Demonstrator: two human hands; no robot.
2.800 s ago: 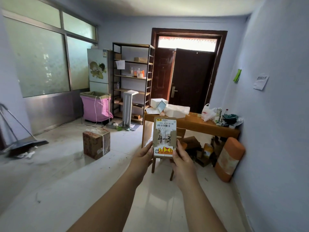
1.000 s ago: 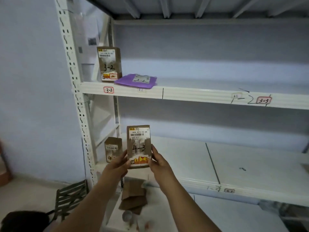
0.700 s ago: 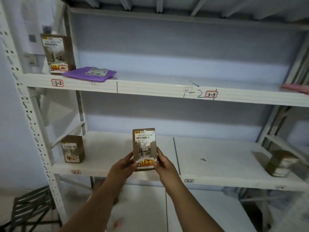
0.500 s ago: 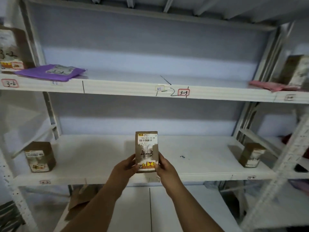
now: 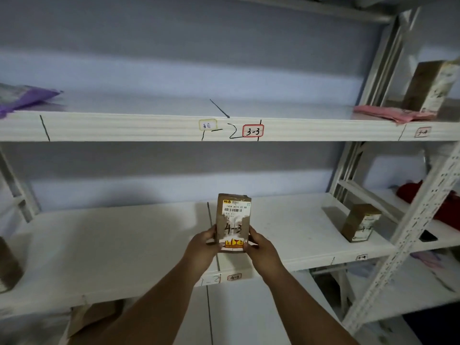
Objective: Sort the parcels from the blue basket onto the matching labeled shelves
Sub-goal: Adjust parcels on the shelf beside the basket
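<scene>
Two hands hold one brown parcel (image 5: 233,221) upright over the lower shelf (image 5: 99,250). The left hand (image 5: 202,245) grips its left edge and the right hand (image 5: 261,246) its right edge, fingers curled behind it and thumbs on the front. The parcel's face reads "4-3" in handwriting; the finer print on its white label is too small to read. Directly below it, a red-bordered tag (image 5: 234,277) on the shelf's near edge appears to read "4-3" – blurred.

On the upper shelf (image 5: 124,127), a tag (image 5: 253,130) reads "3-3". At far left a purple mailer (image 5: 22,97) is cut off by the frame edge. At far right a pink mailer (image 5: 393,113) lies flat, with a tall brown box (image 5: 430,87) standing just behind it.

On the lower shelf at right, a small brown box (image 5: 361,222) stands alone, its marking illegible. At the left edge another brown box (image 5: 8,266) is mostly out of frame. Red items (image 5: 445,207) on the adjoining rack are partly hidden behind its upright – unidentifiable.
</scene>
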